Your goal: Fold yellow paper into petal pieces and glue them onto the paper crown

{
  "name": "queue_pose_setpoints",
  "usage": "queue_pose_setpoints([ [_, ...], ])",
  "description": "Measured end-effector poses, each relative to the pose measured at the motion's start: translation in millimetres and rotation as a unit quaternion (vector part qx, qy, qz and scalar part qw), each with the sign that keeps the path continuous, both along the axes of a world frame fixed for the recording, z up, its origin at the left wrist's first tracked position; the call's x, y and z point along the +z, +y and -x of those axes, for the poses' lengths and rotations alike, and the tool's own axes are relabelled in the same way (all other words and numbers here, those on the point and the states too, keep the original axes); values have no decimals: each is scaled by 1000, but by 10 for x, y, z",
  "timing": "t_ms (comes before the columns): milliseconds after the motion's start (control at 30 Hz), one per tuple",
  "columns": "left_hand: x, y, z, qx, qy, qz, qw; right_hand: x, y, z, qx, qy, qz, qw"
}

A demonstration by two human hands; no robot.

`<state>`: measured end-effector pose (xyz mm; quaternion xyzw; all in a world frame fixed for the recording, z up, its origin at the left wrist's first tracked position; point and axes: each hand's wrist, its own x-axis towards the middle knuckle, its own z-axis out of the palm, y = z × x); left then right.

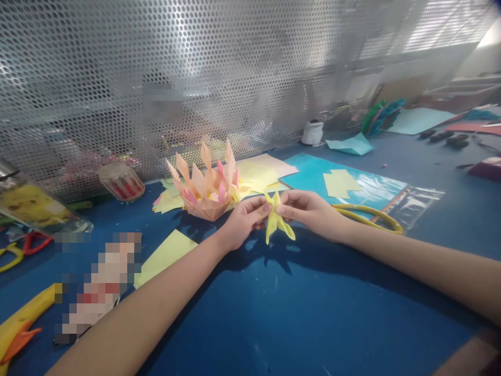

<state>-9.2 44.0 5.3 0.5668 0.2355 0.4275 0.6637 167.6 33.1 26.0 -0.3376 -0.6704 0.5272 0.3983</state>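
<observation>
Between my two hands, just above the blue table [297, 313], is a yellow folded paper flower [277, 216] with several pointed petals. My left hand [248, 219] pinches its left side between thumb and fingers. On the opposite side my right hand [307, 211] grips it the same way, with the thumb in front. Some fingertips are hidden behind the paper. Behind my left hand stands a peach folded paper crown [209, 196] with pink and yellow pieces inside it. Pale yellow sheets [258, 175] lie behind the crown and my hands.
A pale yellow sheet [166, 256] lies beside my left forearm. Blue paper in a plastic sleeve [313, 169] and a yellow ring [368, 216] are behind my right arm. Scissors [35, 243], a bottle [37, 203] and a tipped jar [121, 180] sit left. A perforated metal panel [235, 68] stands behind.
</observation>
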Motion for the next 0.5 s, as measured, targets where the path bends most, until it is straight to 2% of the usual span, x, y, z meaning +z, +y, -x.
queue_pose_setpoints([
  [233,-27,15,6,-2,-12,10,1000,-17,5,-3,-1,33,37,999],
  [500,-31,30,-6,11,-39,49,998,-70,77,-17,-39,91,73,992],
])
